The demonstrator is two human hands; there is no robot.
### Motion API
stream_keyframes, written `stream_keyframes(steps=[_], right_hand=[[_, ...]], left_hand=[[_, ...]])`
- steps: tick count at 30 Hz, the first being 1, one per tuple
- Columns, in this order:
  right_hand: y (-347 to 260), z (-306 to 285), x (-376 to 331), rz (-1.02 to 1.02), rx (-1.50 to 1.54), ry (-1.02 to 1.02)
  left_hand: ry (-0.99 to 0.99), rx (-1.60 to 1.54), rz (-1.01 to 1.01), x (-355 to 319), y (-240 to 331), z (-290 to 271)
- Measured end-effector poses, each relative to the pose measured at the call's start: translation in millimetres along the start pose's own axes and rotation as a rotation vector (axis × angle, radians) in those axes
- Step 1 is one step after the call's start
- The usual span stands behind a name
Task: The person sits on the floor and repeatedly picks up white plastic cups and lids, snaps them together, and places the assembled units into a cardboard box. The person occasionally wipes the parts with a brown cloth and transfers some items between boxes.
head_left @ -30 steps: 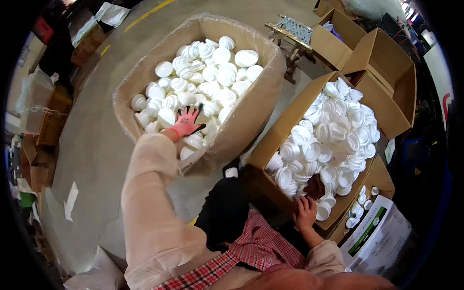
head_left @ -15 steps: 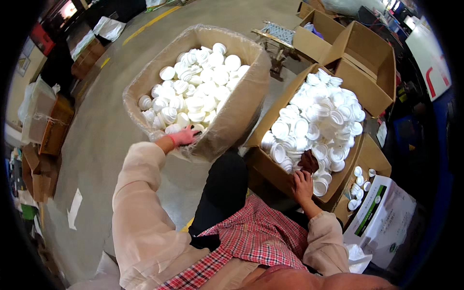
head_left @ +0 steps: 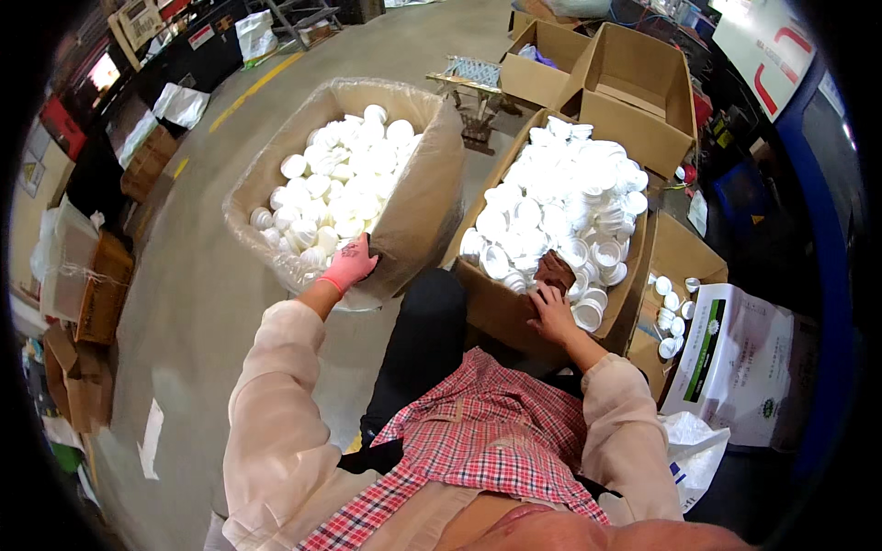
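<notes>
My left hand, in a pink glove with dark fingertips, is closed over the near rim of a plastic-lined carton. White round plastic lids are heaped inside it. To the right, my bare right hand reaches over the near edge of a second carton, its fingers apart. Its fingertips touch or lie just beside a crumpled brown cloth-like piece. Around that piece, more white lids are piled up, some nested together. The undersides of both hands are hidden.
Two open cartons stand behind the right pile. At the right, a smaller carton holds a few loose lids, beside a white printed box. A metal stand is between the cartons at the back. A paper strip lies on the floor.
My view has shifted, so the cartons appear farther left. My left hand has moved from over the lids onto the carton's rim. The right hand stays beside the brown piece.
</notes>
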State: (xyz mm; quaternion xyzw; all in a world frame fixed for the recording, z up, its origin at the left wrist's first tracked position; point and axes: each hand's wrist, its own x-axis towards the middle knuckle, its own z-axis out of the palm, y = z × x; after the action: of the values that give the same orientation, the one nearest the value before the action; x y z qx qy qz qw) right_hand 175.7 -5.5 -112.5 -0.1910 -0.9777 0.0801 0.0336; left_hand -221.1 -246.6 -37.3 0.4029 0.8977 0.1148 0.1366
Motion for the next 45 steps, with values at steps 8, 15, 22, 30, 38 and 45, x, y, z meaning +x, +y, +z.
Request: stream_keyframes(steps=[8,15,22,30,38,45], right_hand=[[58,-16,-25,0.128,0.461,0.14],[74,-13,-10,0.332,0.631,0.074],[55,-58,-17,0.322,0.485,-0.208],[47,-62,-1,0.451,0.504,-0.175],[44,-54,7,0.401,0.474,0.048],[47,-31,15,0.382,0.554,0.235]], left_hand=[[0.306,-0.189,0.668,3,140,-7],[-0.039,-0.671,0.757,13,289,28],[-0.176,-0.419,0.636,52,317,143],[-0.238,-0.473,0.78,26,365,127],[-0.31,-0.619,0.825,32,371,122],[-0.352,-0.673,0.847,26,383,105]])
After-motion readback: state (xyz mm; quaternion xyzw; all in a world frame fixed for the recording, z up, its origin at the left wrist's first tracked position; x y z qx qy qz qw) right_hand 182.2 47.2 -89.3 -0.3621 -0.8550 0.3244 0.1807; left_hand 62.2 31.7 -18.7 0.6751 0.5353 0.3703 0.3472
